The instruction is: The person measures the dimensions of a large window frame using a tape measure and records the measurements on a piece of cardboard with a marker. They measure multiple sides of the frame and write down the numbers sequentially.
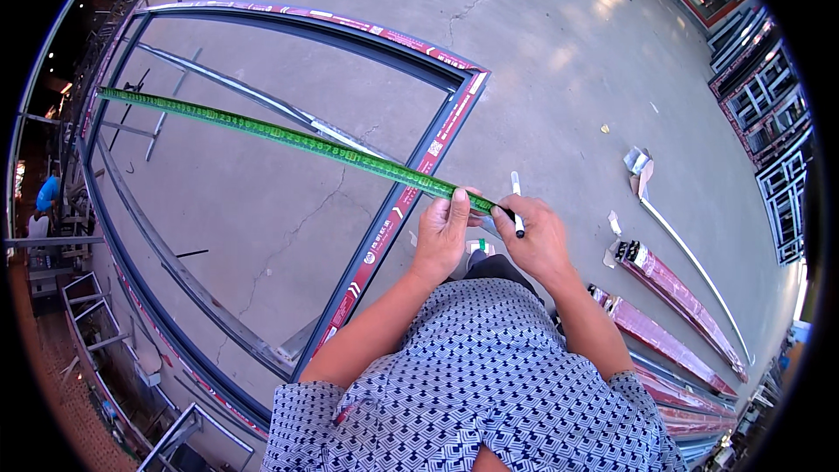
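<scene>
A green tape measure [288,135] stretches from the far left rail of a large dark metal frame [411,177] across its opening to my hands. My left hand [444,229] pinches the blade just past the near rail, thumb on top. At the tape's near end, my right hand [535,234] grips it, and a white marker [516,188] with a black end sticks up between its fingers. The tape's case is mostly hidden by my hands. Red protective film with printing covers the frame's outer faces.
Loose metal bars [262,105] lie within the frame's opening. To my right, red-wrapped profile bundles [677,284] and a long thin strip [699,258] rest on the concrete floor. Stacked window frames [760,96] stand far right; metal racks [92,306] stand left. A person in blue [47,194] is at far left.
</scene>
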A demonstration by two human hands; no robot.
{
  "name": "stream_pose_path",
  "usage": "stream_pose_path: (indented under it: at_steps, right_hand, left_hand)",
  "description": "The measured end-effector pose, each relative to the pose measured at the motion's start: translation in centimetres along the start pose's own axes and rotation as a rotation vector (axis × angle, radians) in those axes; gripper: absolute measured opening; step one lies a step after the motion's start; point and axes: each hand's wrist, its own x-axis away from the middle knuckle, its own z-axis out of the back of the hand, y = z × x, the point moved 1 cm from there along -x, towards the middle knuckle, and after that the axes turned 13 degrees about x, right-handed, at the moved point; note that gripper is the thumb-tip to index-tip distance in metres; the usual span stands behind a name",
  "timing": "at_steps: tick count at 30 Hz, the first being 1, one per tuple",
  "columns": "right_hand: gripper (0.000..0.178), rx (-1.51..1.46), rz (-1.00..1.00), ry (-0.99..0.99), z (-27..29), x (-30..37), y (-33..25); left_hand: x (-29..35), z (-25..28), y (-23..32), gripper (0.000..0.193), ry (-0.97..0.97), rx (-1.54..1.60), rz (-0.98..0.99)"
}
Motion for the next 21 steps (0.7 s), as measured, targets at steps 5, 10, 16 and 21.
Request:
stream_pose_path:
  at_steps: [5, 10, 16, 21]
  right_hand:
    - [0.019, -0.045, -0.025, 0.000, 1.1, -1.2, -0.3]
    - [0.018, -0.063, 0.008, 0.030, 1.4, -1.0, 5.3]
    - [0.024, 0.073, -0.102, 0.060, 4.3, 5.2, 23.3]
    - [0.017, 0.145, -0.093, 0.037, 8.7, 12.5, 36.0]
  left_hand:
    - [-1.6, -0.3, 0.2, 0.046, 0.043, -0.042, -0.093]
    - [-3.9, 0.2, 2.2, 0.042, 0.179, 0.039, -0.144]
    - [-10.7, 9.0, 11.5, 0.035, 0.277, 0.087, -0.164]
    - [-14.5, 20.6, 22.0, 0.027, 0.435, 0.090, -0.277]
